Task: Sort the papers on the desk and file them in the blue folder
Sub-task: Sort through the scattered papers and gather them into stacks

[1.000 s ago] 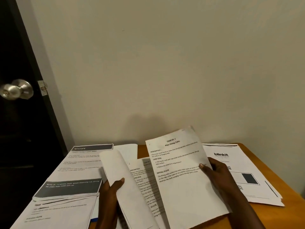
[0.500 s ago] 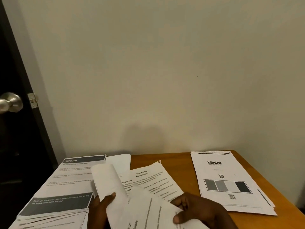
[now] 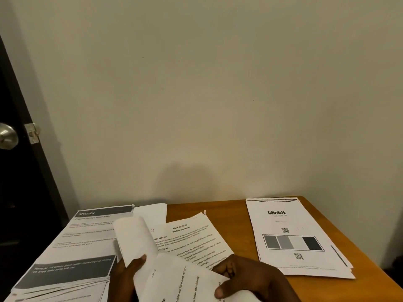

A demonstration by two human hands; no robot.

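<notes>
Wooden desk (image 3: 237, 216) against a pale wall, papers in three groups. Left: stack headed "KITCHEN" (image 3: 87, 243), grey banners, edges fanned. Right: stack headed "blinkit" (image 3: 290, 234) with QR codes and a grey swatch bar, lying flat, well apart from the rest. Centre: loose sheet titled "Replace Shoelaces" (image 3: 192, 238) on the desk. Left hand (image 3: 126, 277) pinches a curled-back blank sheet (image 3: 133, 238), thumb on top. Right hand (image 3: 250, 280) clamps a turned printed page (image 3: 181, 284), thumb pressed on its edge. Blue folder not in view.

Single head view, looking forward and down, close over desk (image 3: 239, 216), facing wall (image 3: 218, 94)
</notes>
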